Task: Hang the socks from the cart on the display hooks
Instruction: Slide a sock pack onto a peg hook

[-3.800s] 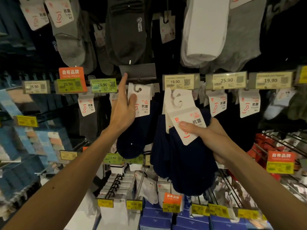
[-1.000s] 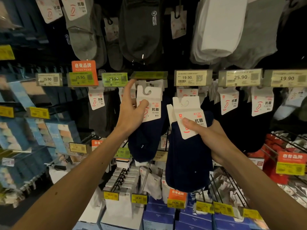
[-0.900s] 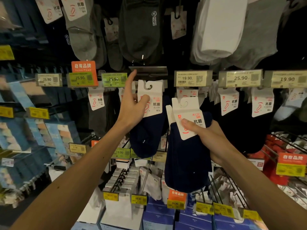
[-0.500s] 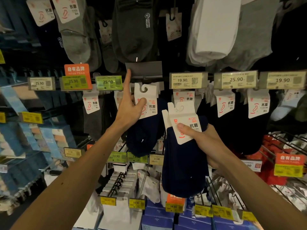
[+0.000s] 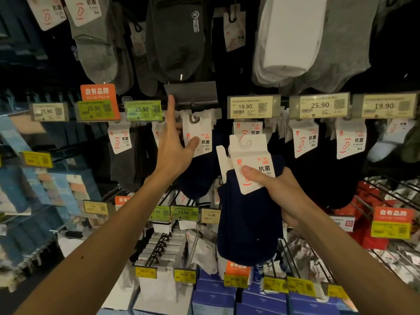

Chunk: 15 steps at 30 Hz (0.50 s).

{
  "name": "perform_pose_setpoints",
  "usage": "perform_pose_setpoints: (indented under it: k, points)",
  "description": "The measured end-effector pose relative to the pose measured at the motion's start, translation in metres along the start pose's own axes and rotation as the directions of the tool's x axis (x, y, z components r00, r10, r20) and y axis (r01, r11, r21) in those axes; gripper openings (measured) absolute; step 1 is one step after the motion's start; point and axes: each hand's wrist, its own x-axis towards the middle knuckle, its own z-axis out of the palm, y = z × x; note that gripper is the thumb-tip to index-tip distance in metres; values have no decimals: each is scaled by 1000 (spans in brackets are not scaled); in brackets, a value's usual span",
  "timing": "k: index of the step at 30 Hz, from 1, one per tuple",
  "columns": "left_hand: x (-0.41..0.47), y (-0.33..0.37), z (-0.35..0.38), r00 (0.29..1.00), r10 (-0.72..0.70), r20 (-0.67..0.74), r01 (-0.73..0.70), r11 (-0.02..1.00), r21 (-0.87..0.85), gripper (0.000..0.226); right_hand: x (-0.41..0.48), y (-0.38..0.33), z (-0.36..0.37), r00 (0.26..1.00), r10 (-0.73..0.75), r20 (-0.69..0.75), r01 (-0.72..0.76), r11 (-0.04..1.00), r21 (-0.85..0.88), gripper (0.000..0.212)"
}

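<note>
My right hand [image 5: 276,189] grips a bundle of navy socks [image 5: 248,223] by their white header cards [image 5: 251,163], thumb across the front card. The bundle hangs below the middle row of hooks. My left hand [image 5: 175,144] is raised at the hook to the left: its index finger lifts the flipped-up grey price-tag holder [image 5: 191,93], and its thumb presses the white card of a navy sock pack [image 5: 197,133] that hangs on the hook there. No cart is in view.
Grey, white and dark socks hang in the top row [image 5: 179,42]. Price tags [image 5: 250,107] line the middle row with more carded socks [image 5: 348,138] to the right. Boxed goods [image 5: 216,298] and lower hooks [image 5: 156,248] fill the bottom.
My left index finger pushed the price-tag holder up from flat to tilted and keeps it raised. The right hand's sock bundle has stayed close below the hooks, shifting only slightly.
</note>
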Motion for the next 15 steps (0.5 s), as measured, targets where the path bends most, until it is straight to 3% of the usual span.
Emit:
perform_pose_setpoints:
  k: [3,5,6,8,10,12,15]
  points:
    - [-29,11,-1,992,-54,-113,65,993,97,66,0,-1,-2,1000,-9,11,8,1000,20,19]
    - [-58,21,2,987,-133,-86,131,991,-31,28,1,-1,-2,1000,-11,21,11,1000,28,19]
    - [-72,31,5,978,-209,0,207,968,-144,22,2,-1,0,1000,-12,25,12,1000,28,19]
    - [-90,51,11,901,-365,236,429,834,-348,42,4,1,7,999,-18,46,17,1000,25,22]
    - [-97,61,15,818,-445,363,573,676,-463,43,5,4,18,996,-31,80,29,999,22,25]
    - [-95,60,11,789,-482,380,614,601,-512,34,7,9,29,995,-42,92,41,999,15,28]
    - [-94,50,3,779,-515,358,625,582,-521,36,10,16,39,995,-48,91,50,999,-15,26]
